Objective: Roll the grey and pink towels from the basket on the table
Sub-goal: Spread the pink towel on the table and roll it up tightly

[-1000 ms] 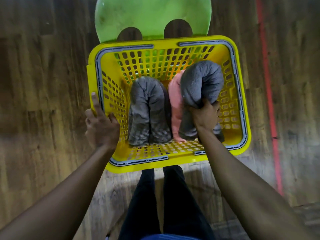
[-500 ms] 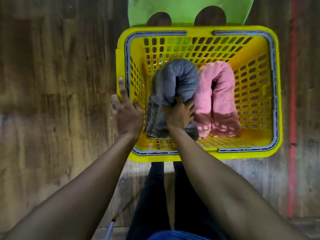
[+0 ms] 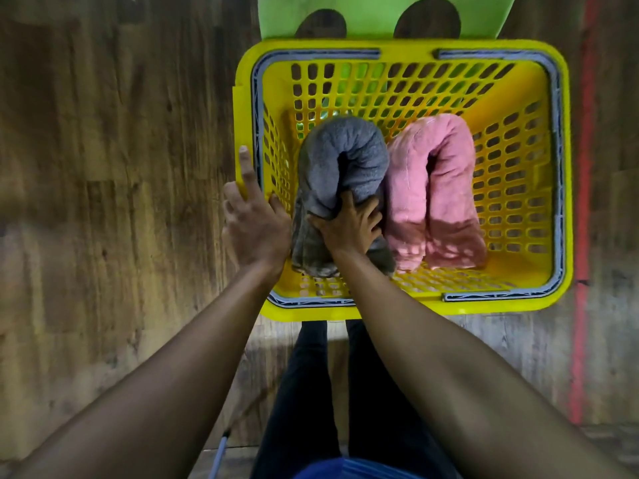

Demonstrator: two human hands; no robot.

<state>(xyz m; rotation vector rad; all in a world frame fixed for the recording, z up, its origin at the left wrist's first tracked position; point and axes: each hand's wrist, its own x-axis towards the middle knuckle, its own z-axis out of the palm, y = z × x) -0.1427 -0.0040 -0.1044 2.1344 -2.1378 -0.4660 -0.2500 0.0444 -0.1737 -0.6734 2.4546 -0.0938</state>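
A yellow perforated basket [image 3: 518, 307] with grey handles is seen from above. Inside it, a folded grey towel [image 3: 345, 150] stands on the left, bent over in an arch. My right hand [image 3: 349, 228] reaches in and grips this towel near its lower middle. More grey cloth [image 3: 307, 243] shows beneath it at the left wall. A folded pink towel [image 3: 446, 188] stands just right of the grey one, touching it. My left hand [image 3: 254, 226] holds the basket's left rim, with the index finger straight along the rim and the thumb inside.
The basket sits on a green plastic seat [image 3: 373, 12], seen past its far rim. Dark wooden boards [image 3: 103, 202] surround it, with a red stripe [image 3: 584, 202] along the right. My legs in dark trousers [image 3: 311, 392] stand just below the near rim.
My right hand has carried the grey towel from the right side, where it hid most of the pink towel, over to the left. The pink towel now shows fully. My left hand stayed on the rim.
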